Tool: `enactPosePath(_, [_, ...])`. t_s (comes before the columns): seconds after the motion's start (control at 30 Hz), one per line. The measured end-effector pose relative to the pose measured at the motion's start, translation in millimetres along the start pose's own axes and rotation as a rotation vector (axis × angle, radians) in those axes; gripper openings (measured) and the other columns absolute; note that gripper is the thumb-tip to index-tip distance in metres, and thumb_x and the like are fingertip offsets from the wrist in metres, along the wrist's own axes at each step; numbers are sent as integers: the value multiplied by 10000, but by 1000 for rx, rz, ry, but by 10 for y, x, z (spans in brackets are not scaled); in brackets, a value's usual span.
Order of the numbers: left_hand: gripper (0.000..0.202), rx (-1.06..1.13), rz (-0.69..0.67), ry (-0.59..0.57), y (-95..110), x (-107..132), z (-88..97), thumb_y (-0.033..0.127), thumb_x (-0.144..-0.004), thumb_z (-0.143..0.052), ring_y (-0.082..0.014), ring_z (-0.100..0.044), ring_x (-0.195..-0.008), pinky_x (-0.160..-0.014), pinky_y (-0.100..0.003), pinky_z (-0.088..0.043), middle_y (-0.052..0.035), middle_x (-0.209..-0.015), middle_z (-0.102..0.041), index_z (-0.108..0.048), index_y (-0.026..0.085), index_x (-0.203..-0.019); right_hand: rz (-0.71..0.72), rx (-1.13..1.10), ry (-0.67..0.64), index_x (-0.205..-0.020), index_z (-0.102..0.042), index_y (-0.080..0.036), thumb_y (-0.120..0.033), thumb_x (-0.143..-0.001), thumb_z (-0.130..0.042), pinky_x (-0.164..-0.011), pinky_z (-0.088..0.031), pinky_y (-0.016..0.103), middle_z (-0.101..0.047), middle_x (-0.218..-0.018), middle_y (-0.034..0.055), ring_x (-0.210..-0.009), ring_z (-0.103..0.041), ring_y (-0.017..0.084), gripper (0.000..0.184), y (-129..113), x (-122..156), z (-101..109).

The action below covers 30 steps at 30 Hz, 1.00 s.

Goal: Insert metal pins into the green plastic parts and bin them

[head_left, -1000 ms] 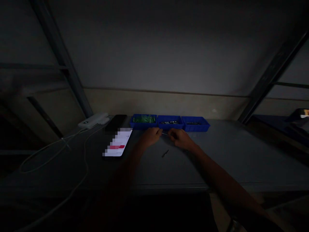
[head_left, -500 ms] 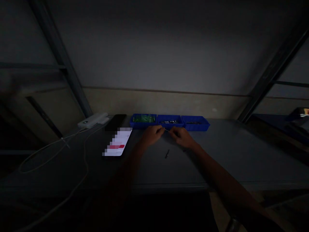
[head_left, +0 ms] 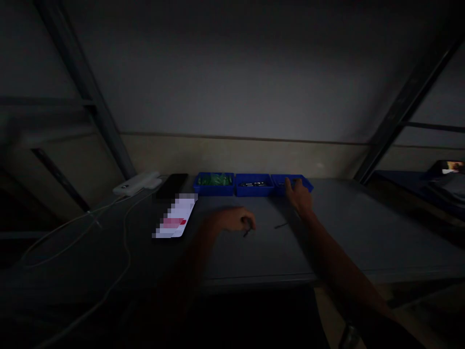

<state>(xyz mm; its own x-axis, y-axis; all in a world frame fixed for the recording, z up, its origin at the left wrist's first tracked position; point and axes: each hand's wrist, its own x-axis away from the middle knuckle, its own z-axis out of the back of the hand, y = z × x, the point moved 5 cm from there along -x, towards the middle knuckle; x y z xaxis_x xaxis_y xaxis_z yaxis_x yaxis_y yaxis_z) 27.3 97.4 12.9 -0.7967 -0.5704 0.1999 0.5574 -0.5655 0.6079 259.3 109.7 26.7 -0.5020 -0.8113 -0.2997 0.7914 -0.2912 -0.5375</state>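
My left hand (head_left: 238, 219) is low over the grey table, its fingers curled and pinched at the upper end of a short dark metal rod (head_left: 246, 233). My right hand (head_left: 300, 198) reaches over the front wall of the right blue bin (head_left: 308, 186), thumb and fingers apart at the small metal parts inside. Dim light hides whether its fingertips touch any of them. A second thin dark rod (head_left: 281, 226) lies on the table between my hands. The middle blue bin (head_left: 254, 192) holds shiny metal pieces.
The left blue bin (head_left: 214, 190) contains green plastic-wrapped items. A lit phone (head_left: 178, 215) lies left of my left hand, with a dark flat object (head_left: 172, 185) behind it. A white power strip (head_left: 136, 184) and loose cables (head_left: 127, 242) occupy the left side.
My hands have separated from the thin piece they held together. The left came down to the short rod on the table; the right moved rightward and forward to the right bin.
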Motion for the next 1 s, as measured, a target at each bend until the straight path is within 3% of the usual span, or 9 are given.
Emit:
enactPosePath(0.13, [104, -29, -21, 7, -19, -17, -17, 214, -713, -667, -122, -572, -747, -634, -186, -388, -7, -800, -652, -697, 180, -806, 281, -69, -210, -1217, -550, -157, -522, -921, -362, -804, -440, 307, -687, -1027, 138, -927, -643, 223, 506, -330, 178, -214])
enactPosePath(0.27, [99, -97, 58, 56, -33, -20, -17, 170, -774, -574, -129, -572, -717, -622, -210, -382, -21, -821, -658, -663, 171, -817, 414, -120, -248, -1198, -558, -163, -476, -919, -395, -700, -427, 274, -687, -867, 83, -763, -622, 185, 450, -481, 290, -234])
enactPosePath(0.37, [129, -150, 89, 221, -12, -17, 70, 170, -812, -511, -157, -583, -815, -714, -235, -407, -48, -900, -657, -640, 168, -802, 478, -167, -267, -1153, -574, -156, -454, -898, -437, -603, -388, 251, -633, -704, 27, -616, -558, 147, 415, -552, 355, -194])
enactPosePath(0.53, [207, -105, 116, 508, -11, 4, 272, 198, -861, -429, -177, -584, -883, -812, -266, -420, -52, -906, -647, -628, 168, -813, 709, -230, -460, -937, -640, -161, -300, -826, -531, -560, -338, 223, -576, -626, -14, -572, -507, 113, 209, -728, 560, -256])
enactPosePath(0.7, [207, -40, 134, 630, -12, 26, 352, 196, -878, -404, -158, -589, -845, -804, -262, -433, -38, -883, -664, -606, 167, -842, 755, -197, -425, -932, -653, -159, -193, -801, -515, -584, -332, 226, -622, -688, 5, -585, -509, 108, 193, -778, 619, -296])
enactPosePath(0.87, [138, 6, 54, 736, 1, 46, 371, 201, -860, -464, -156, -605, -863, -796, -247, -436, -49, -898, -668, -595, 161, -876, 773, -215, -398, -880, -662, -154, -281, -889, -431, -623, -347, 234, -655, -756, 37, -647, -542, 124, 263, -782, 596, -255])
enactPosePath(1.0, [136, -11, 58, 735, -14, 22, 352, 209, -864, -474, -153, -608, -827, -774, -245, -435, -41, -862, -668, -600, 157, -849, 753, -229, -378, -826, -642, -161, -336, -914, -397, -610, -341, 232, -633, -711, 29, -624, -530, 124, 313, -768, 573, -232])
